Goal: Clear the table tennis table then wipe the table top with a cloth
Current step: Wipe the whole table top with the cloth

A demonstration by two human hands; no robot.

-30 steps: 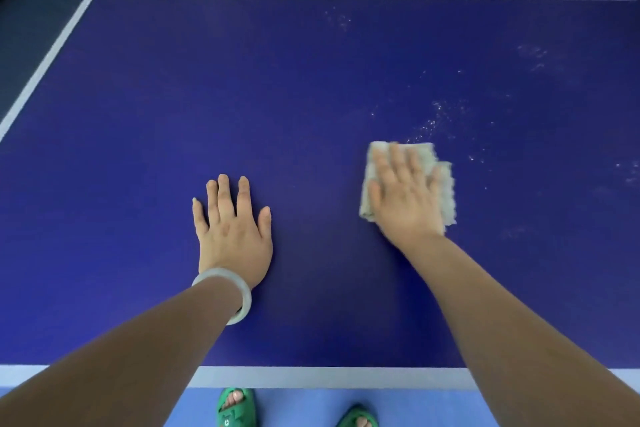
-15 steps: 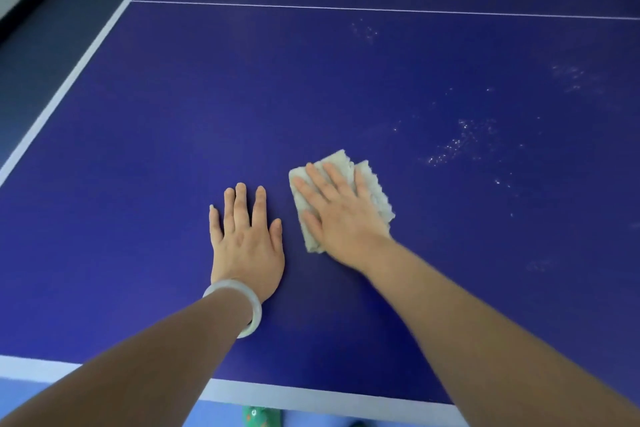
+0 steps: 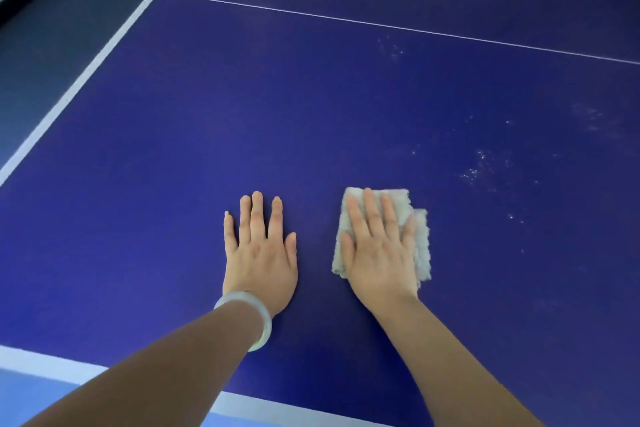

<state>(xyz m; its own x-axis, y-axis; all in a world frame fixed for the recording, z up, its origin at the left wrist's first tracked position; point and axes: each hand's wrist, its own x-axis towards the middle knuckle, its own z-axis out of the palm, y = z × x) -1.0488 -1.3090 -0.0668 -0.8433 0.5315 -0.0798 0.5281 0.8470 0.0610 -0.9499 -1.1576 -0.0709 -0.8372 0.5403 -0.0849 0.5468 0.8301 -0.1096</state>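
The table (image 3: 311,114) is coloured a deep violet-blue, plain throughout. It is bordered by a broad white band (image 3: 104,55) along the left and near edges and crossed at the far side by a thin white line (image 3: 381,24). Fine white specks (image 3: 479,166) are scattered over its right part. The cloth (image 3: 420,239) is off-white, unpatterned. The bangle (image 3: 265,322) is a milky greenish-white. The floor (image 3: 34,399) is shown light blue at the near left.

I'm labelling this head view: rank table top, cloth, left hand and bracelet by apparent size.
1. table top
2. left hand and cloth, about alike; the cloth is half hidden under the right hand
3. bracelet
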